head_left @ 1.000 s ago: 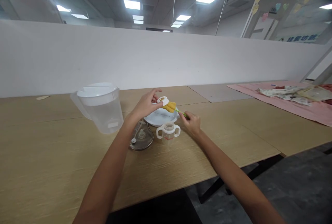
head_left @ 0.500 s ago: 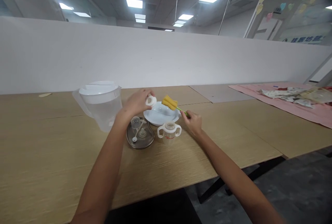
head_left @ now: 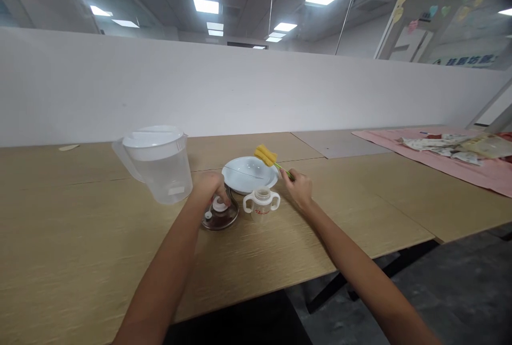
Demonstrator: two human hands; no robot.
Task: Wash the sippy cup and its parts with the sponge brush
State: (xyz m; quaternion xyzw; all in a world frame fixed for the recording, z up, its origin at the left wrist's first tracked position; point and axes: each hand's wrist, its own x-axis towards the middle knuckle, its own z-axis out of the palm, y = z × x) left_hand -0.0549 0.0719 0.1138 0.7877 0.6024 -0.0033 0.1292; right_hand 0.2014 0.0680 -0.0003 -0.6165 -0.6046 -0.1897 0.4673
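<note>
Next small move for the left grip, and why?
Probably let the white ring go in the metal tray: the left grip has it at the tray, while the right grip holds the yellow sponge brush aside.

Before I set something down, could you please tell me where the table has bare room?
Bare wood lies in front of the pitcher, left of the left forearm, and between the right forearm and pink cloth. The middle is crowded: the left hand is over the metal tray, with the handled bottle and white bowl nearby.
</note>
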